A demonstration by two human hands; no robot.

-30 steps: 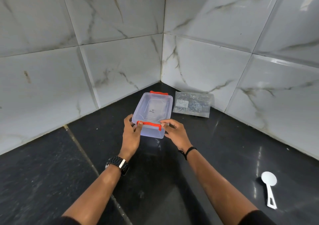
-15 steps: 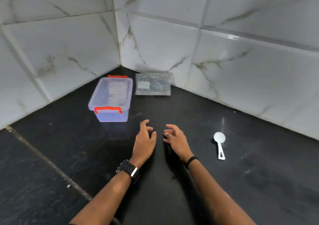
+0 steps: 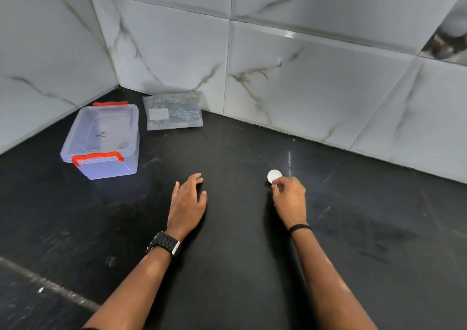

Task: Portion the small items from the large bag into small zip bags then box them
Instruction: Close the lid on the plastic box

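A clear plastic box with red latches and its lid on stands at the left on the black counter. Right of it, a clear large bag of small dark items leans against the wall. My right hand is closed over the handle of a white plastic scoop; only the round bowl shows past my fingers. My left hand hovers flat over the counter, fingers spread, holding nothing, well to the right of the box.
White marble wall tiles meet in a corner behind the box and bag. A pale seam crosses the counter at the lower left.
Both hands let go of the box and drew back. My right hand then moved right and closed on the scoop. The view swung to the right.
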